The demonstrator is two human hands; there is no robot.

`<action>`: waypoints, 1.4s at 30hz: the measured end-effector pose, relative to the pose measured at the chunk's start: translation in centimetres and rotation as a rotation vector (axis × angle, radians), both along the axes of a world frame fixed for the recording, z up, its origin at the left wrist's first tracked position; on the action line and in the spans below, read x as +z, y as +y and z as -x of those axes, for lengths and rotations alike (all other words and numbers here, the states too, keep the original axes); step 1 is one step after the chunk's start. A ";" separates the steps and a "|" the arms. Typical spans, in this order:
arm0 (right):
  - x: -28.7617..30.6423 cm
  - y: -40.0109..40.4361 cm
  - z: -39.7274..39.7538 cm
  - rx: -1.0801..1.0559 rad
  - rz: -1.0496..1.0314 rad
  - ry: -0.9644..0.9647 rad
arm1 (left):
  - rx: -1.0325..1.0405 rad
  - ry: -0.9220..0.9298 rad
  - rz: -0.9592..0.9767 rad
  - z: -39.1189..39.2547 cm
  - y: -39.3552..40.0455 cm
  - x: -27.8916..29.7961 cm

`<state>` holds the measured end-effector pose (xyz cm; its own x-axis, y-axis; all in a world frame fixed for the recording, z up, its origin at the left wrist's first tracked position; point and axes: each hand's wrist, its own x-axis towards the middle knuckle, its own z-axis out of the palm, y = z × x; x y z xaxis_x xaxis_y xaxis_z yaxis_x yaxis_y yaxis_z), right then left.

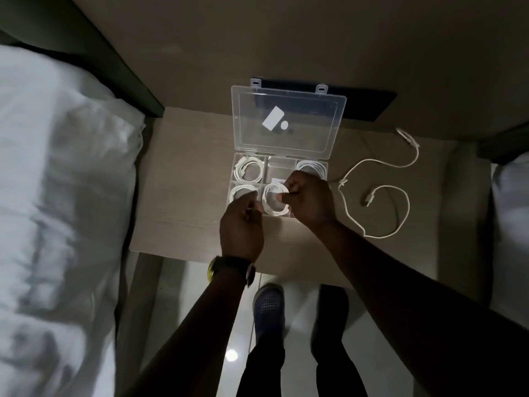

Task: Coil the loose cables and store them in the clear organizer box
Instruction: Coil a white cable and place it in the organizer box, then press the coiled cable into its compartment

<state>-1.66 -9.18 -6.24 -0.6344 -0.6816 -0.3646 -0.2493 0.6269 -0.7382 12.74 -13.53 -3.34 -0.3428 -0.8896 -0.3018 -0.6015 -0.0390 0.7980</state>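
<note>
A clear organizer box (pixel 286 160) stands on the small table with its lid (pixel 289 118) raised. Coiled white cables lie in its far-left (pixel 247 171), far-right (pixel 312 167) and near-left (pixel 239 191) compartments. Both hands hold one more white coil (pixel 274 203) over the near-middle compartment. My right hand (pixel 310 197) pinches the coil's right side. My left hand (pixel 243 222) grips its left edge. A loose white cable (pixel 378 190) sprawls uncoiled on the table to the right of the box.
The light wooden table (pixel 183 213) sits between a white pillow (pixel 65 179) on the left and bedding at the right edge (pixel 512 202). A dark panel (pixel 366 106) is on the wall behind the lid. My shoes and legs (pixel 269 305) stand below the table's front edge.
</note>
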 end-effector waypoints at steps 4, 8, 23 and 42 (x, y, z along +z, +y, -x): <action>-2.3 -0.9 -0.7 0.139 -0.018 0.167 | -0.329 -0.195 0.182 0.3 -1.7 -3.7; -3.1 -0.6 -0.4 0.345 0.003 0.427 | -0.419 -0.208 0.235 0.1 -2.4 -4.9; -2.8 -0.1 -0.3 0.560 -0.161 0.610 | -0.639 -0.423 0.335 -0.1 -2.0 -5.3; 0.3 1.7 0.7 0.197 0.021 0.425 | -0.635 -0.395 0.350 0.0 -1.9 -4.9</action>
